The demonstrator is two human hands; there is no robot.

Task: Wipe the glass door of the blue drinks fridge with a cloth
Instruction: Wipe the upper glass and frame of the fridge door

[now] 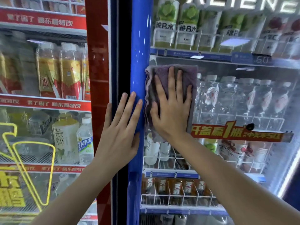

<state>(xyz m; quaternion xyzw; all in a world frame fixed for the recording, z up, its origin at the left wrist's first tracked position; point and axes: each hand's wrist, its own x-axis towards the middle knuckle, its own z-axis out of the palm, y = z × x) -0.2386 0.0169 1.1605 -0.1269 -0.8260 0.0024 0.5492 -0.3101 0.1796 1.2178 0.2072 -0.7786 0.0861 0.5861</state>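
The blue drinks fridge fills the right half of the head view, its blue door frame point(138, 65) running vertically down the middle. A folded purple-grey cloth point(188, 73) lies flat against the glass door point(243, 98) at the glass's left edge. My right hand point(172, 108) presses flat on the cloth, fingers spread and pointing up. My left hand point(121, 127) rests flat on the blue frame just left of the cloth, fingers apart, holding nothing.
A red drinks fridge point(97, 78) stands directly to the left, with a dark gap between the two. Behind the blue fridge's glass are shelves of bottles and a red promotional strip point(235, 132).
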